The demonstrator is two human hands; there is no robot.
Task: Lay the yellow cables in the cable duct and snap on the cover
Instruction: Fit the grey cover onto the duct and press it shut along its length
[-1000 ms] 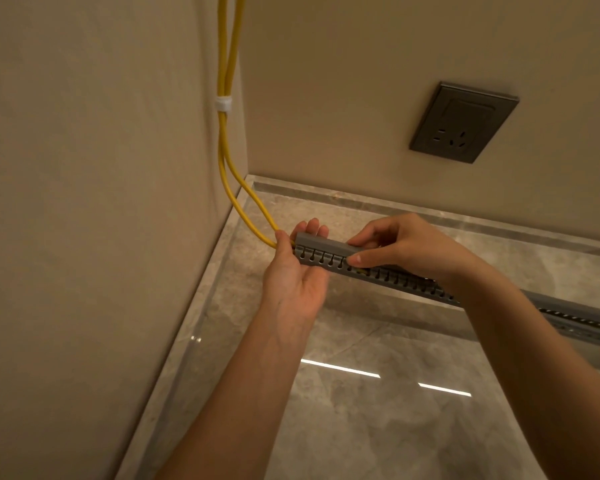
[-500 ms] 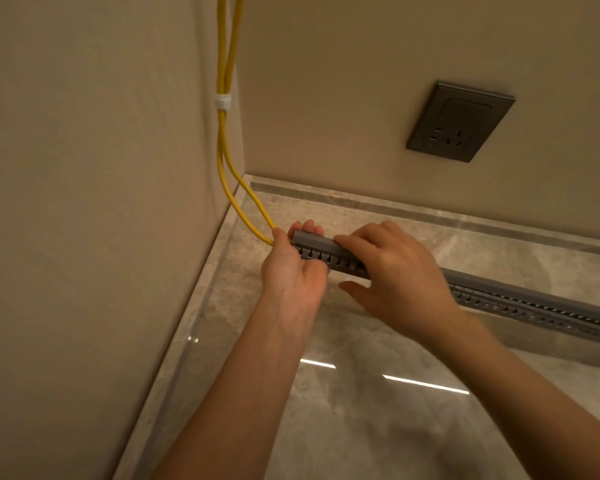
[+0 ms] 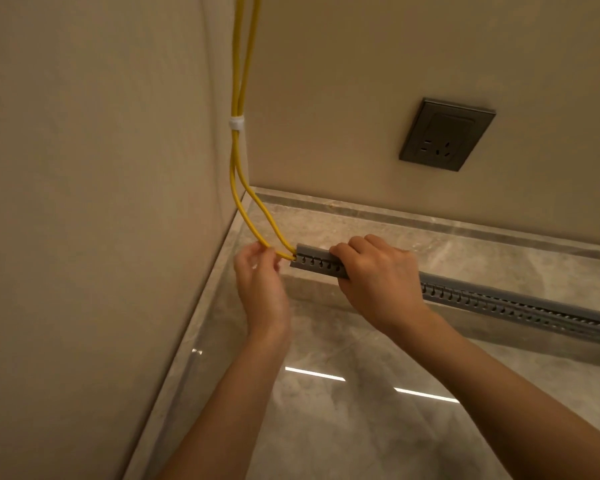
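Now the left hand (image 3: 260, 285) has slid off the end of the cable duct (image 3: 499, 303) and pinches the yellow cables (image 3: 238, 188) just where they enter it. The right hand (image 3: 378, 278) has shifted to curl over the cover (image 3: 312, 252) near that end, so the closing looks nearly done.

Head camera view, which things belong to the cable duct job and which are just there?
Job: yellow cables, pinched by the left hand; grey cable duct, gripped by the right hand.
Not the job: wall socket; stone floor.
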